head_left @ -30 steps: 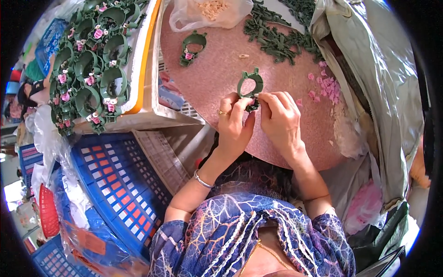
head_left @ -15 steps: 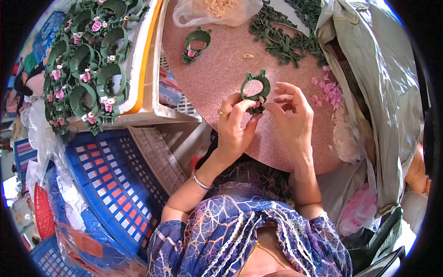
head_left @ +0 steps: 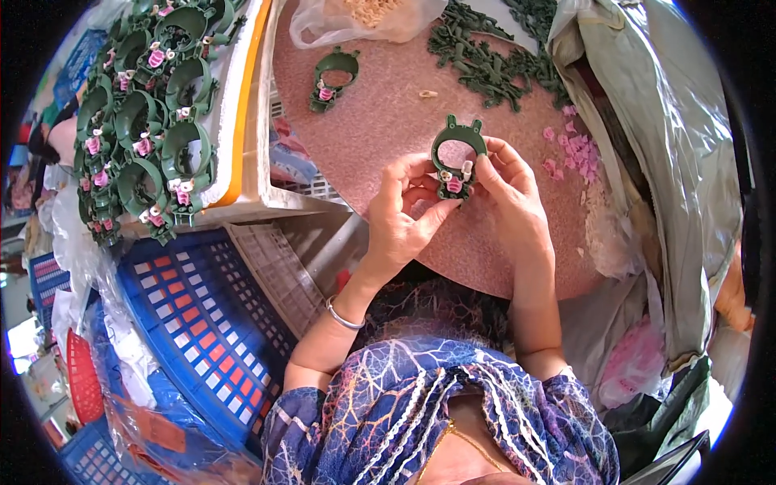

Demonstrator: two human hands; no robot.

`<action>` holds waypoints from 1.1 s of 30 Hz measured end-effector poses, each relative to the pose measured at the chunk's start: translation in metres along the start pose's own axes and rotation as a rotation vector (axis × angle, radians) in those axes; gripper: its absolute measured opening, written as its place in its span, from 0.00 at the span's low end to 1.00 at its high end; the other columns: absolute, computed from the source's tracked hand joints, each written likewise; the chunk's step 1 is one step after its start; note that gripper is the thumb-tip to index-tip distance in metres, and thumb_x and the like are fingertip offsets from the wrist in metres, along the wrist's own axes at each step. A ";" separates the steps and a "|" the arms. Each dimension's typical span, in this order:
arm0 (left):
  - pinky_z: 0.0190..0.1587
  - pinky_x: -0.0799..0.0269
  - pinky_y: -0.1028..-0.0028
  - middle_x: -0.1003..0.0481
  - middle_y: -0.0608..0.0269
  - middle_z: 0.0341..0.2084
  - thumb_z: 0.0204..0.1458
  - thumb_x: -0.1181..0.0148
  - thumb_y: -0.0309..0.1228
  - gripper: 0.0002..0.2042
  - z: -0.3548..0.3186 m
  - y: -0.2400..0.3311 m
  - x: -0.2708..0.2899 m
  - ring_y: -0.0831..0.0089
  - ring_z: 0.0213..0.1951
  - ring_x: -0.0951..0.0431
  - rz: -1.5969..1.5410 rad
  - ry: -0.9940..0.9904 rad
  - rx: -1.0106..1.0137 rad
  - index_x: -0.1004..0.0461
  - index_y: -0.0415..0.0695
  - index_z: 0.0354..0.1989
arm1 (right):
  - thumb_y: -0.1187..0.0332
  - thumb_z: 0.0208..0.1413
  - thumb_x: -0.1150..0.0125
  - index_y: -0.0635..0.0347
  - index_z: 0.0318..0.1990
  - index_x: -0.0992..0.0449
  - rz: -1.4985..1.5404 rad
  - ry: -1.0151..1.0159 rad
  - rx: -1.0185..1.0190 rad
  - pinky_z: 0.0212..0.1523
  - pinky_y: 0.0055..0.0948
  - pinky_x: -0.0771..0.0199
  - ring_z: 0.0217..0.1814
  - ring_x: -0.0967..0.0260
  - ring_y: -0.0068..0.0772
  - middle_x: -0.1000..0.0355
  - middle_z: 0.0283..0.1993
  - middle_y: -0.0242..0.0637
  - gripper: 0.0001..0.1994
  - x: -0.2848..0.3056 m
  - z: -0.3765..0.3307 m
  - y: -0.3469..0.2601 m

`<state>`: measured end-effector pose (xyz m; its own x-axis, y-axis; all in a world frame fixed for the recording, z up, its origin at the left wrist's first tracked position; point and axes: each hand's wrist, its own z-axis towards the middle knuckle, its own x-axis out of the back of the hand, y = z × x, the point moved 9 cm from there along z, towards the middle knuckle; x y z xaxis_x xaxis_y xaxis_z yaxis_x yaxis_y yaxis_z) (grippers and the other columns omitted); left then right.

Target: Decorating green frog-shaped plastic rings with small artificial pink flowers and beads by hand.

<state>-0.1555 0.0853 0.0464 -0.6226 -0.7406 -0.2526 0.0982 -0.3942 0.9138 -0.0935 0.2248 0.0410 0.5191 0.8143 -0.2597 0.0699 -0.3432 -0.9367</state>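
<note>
Left hand (head_left: 398, 229) and right hand (head_left: 521, 202) grip a green ring (head_left: 461, 132) over the surface (head_left: 388, 121), toward its near edge.

The speckled pink tabletop (head_left: 364, 145) has a curved near edge, and on its far left part lie a clear bag (head_left: 319, 28) of pale bits (head_left: 373, 11) and a green ring (head_left: 318, 77) bearing a pink bit (head_left: 325, 94). One pale piece (head_left: 428, 94) lies alone near the middle. Farther right are heaped green parts (head_left: 477, 61), scattered pink pieces (head_left: 578, 153) and, nearer, a pale clump (head_left: 598, 230).
</note>
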 end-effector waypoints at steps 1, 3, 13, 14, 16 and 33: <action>0.49 0.24 0.72 0.28 0.54 0.46 0.48 0.35 0.13 0.30 0.000 -0.002 -0.001 0.71 0.45 0.24 0.031 -0.007 0.025 0.41 0.39 0.59 | 0.64 0.62 0.39 0.59 0.54 0.30 0.003 0.006 0.005 0.37 0.17 0.30 0.41 0.32 0.15 0.27 0.43 0.26 0.16 0.002 0.001 0.001; 0.48 0.23 0.72 0.28 0.54 0.46 0.49 0.36 0.14 0.29 -0.003 -0.007 -0.003 0.71 0.45 0.23 0.061 -0.022 0.049 0.41 0.39 0.59 | 0.65 0.62 0.39 0.60 0.53 0.30 0.097 0.001 -0.015 0.38 0.18 0.30 0.41 0.31 0.15 0.27 0.43 0.27 0.16 0.007 0.003 0.010; 0.46 0.23 0.73 0.25 0.55 0.43 0.49 0.35 0.17 0.23 -0.007 -0.014 0.007 0.72 0.43 0.21 0.091 0.081 -0.008 0.33 0.38 0.55 | 0.70 0.56 0.33 0.62 0.56 0.32 -0.186 0.121 0.370 0.41 0.19 0.28 0.42 0.31 0.19 0.29 0.45 0.32 0.22 0.003 -0.012 -0.026; 0.46 0.23 0.73 0.26 0.55 0.44 0.49 0.35 0.17 0.24 -0.008 -0.013 0.010 0.72 0.43 0.22 0.096 0.109 -0.024 0.33 0.38 0.55 | 0.71 0.55 0.32 0.61 0.54 0.31 -0.325 0.207 0.451 0.38 0.19 0.30 0.39 0.33 0.18 0.29 0.43 0.31 0.20 0.007 -0.020 -0.033; 0.46 0.23 0.72 0.26 0.55 0.45 0.49 0.34 0.17 0.24 -0.010 -0.007 0.010 0.70 0.43 0.22 0.151 0.118 -0.087 0.33 0.38 0.55 | 0.73 0.52 0.31 0.60 0.45 0.26 -0.553 0.378 0.598 0.30 0.19 0.35 0.29 0.39 0.15 0.30 0.32 0.28 0.14 0.014 -0.031 -0.043; 0.43 0.21 0.73 0.26 0.58 0.42 0.46 0.33 0.15 0.27 -0.008 -0.001 0.013 0.73 0.41 0.20 0.174 0.196 -0.052 0.32 0.38 0.57 | 0.79 0.52 0.37 0.63 0.38 0.21 -0.923 0.360 0.736 0.32 0.30 0.23 0.32 0.23 0.38 0.24 0.35 0.42 0.06 -0.032 -0.050 -0.051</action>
<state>-0.1570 0.0718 0.0398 -0.4310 -0.8890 -0.1546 0.2337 -0.2755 0.9325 -0.0713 0.1926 0.1086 0.7429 0.3966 0.5393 0.0991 0.7316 -0.6745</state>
